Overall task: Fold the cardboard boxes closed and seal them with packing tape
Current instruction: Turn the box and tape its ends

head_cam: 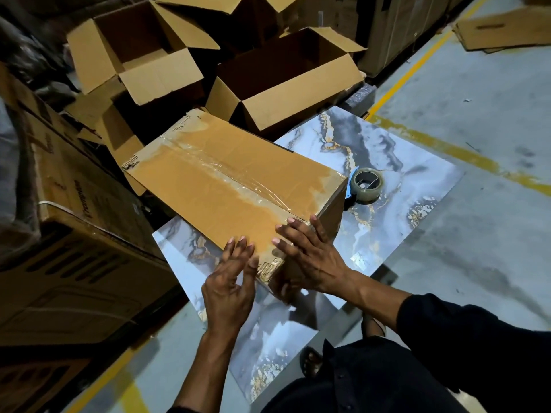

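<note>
A grey concrete floor [477,234] with yellow painted lines [417,64] is filling the room, with stacked printed cartons [74,234] standing along the left side; their dark lettering is showing but is too blurred to read. Open cardboard boxes [286,81] are sitting at the far side with their flaps up, and a flattened piece of cardboard [504,31] is lying far right on the floor.

A marbled blue-grey table [402,180] with gold veining is taking up the middle. The closed box [226,186] is lying on it, its long axis running from the near right corner toward the far left, with its far end overhanging the table's edge. A strip of clear tape [238,186] is running along the top seam in the same direction. Dark print marks are sitting at the far left corner and near edge, unreadable.

The right hand [307,257] is lying flat over the box's near corner, fingers straight and spread, pressing on the taped end, thumb down the near face. The left hand [229,281] is hovering at the near edge, fingers loosely bent, tips touching the box top, gripping nothing.

A tape dispenser [365,184] with a blue frame is resting on the table just right of the box.
</note>
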### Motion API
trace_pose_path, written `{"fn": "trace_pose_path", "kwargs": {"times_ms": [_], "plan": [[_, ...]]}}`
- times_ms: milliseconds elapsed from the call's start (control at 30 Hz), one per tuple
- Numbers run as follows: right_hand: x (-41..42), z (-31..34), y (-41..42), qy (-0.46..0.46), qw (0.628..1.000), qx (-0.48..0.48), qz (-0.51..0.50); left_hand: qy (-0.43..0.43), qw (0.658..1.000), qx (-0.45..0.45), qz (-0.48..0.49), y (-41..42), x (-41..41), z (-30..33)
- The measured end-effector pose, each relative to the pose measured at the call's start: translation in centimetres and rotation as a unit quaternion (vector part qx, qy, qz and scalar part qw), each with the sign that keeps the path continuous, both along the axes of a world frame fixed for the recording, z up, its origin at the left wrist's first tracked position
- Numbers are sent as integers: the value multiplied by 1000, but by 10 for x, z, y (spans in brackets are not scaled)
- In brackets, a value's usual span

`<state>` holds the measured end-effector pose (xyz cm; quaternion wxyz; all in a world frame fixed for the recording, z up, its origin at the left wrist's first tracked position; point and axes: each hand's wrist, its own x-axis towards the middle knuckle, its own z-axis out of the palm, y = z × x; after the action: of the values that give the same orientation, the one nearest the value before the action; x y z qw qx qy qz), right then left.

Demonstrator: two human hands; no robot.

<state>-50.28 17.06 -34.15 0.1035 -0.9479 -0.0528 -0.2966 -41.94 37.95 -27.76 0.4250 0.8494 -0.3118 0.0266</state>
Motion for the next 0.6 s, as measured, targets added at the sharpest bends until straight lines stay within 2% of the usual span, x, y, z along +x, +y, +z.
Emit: {"fn": "trace_pose_path", "kwargs": {"times_ms": [100,167,333,400,500,600], "plan": [[2,0,2,-14,999,37,0,-55,993,68,-82,11,0,-11],[4,0,7,-29,999,34,-13,-82,990,78,-82,12,-1,-16],[7,-6,4,-21,999,31,-7,-106,993,42,-44,2,-10,-21],[6,-8,1,-4,1000,-8,-5,-68,997,2,-26,-3,-11,-21],[4,-4,0,-9,1000,19,-10,-12,999,-34,-17,-4,-9,-21],[4,-1,5,-13,1000,14,-15,-60,996,-19,-60,2,-6,-28]]}}
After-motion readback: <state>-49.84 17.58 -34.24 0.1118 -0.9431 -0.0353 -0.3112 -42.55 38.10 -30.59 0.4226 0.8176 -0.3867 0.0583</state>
